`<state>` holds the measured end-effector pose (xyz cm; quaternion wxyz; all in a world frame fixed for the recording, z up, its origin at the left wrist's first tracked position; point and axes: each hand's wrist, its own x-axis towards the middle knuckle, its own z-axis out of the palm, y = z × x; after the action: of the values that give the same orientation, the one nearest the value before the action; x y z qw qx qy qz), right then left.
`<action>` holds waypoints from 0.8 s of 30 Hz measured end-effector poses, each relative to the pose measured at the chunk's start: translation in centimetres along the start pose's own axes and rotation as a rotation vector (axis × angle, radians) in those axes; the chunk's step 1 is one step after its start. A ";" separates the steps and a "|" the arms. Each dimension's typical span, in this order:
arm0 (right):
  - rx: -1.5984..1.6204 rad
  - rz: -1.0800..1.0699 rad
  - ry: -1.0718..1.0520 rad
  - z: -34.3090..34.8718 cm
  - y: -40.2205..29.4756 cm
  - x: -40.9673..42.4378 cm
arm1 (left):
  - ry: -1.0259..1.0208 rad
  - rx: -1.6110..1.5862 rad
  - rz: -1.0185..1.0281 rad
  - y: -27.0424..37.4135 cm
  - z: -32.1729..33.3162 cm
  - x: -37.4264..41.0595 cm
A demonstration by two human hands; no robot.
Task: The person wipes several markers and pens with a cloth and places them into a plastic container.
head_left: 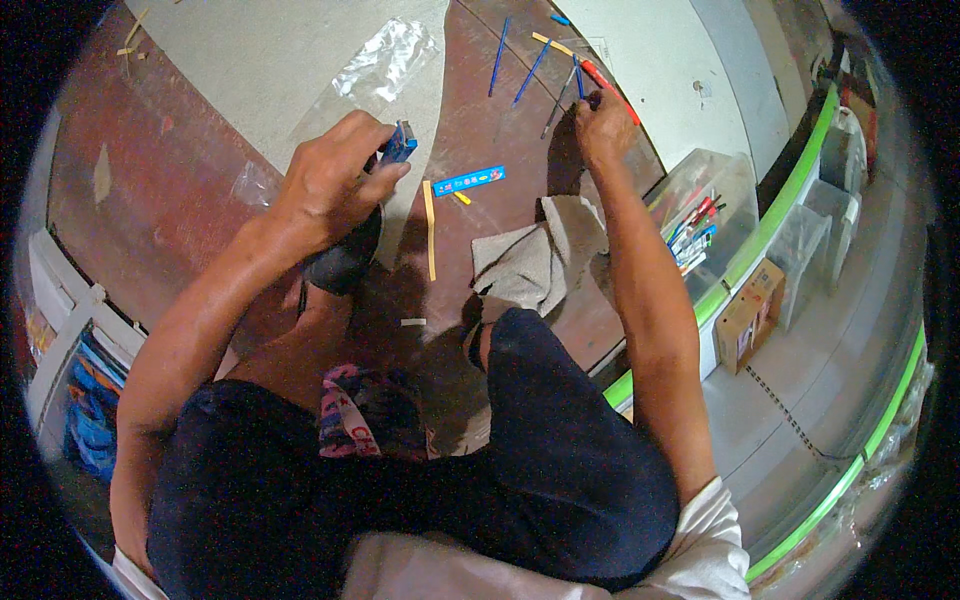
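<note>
My left hand (337, 169) holds a small blue printed box (399, 144) between thumb and fingers, above a pale floor strip. On the right, my right hand (606, 127) has its fingertips closed at the near end of a thin blue stick (578, 73), perhaps a pencil; the fingers hide that end. A red pen (611, 91) lies just beside this hand. To its left are two more blue sticks (499, 58) (532, 72) and a thin dark stick (559, 103), spread on the reddish-brown floor. Between my hands lies a flat blue printed strip (469, 181), with a small yellow piece (462, 198) at its edge.
Wooden strips (430, 232) (553, 45) lie on the floor. A crumpled grey cloth (525, 262) is near my foot. Clear plastic wrapping (386, 60) lies ahead. At right stand a clear bin (739, 180) of pens and an open cardboard box (750, 315), by a green-edged rim (795, 172).
</note>
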<state>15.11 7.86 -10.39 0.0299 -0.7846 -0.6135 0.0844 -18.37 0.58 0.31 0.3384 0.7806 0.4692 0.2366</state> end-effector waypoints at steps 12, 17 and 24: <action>-0.017 0.036 -0.086 0.2 0.5 -0.7 | -0.009 -0.027 -0.004 -0.3 0.2 0.0; -0.016 -0.059 -0.017 0.8 0.5 -2.0 | -0.068 -0.037 -0.072 0.2 -0.1 0.1; 0.030 -0.137 0.093 0.8 1.5 1.6 | 0.000 -0.043 -0.006 -0.3 0.3 0.1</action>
<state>16.82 8.98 -11.55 0.0759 -0.7431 -0.6626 0.0546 -18.26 0.70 -0.05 0.3557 0.7718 0.4663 0.2458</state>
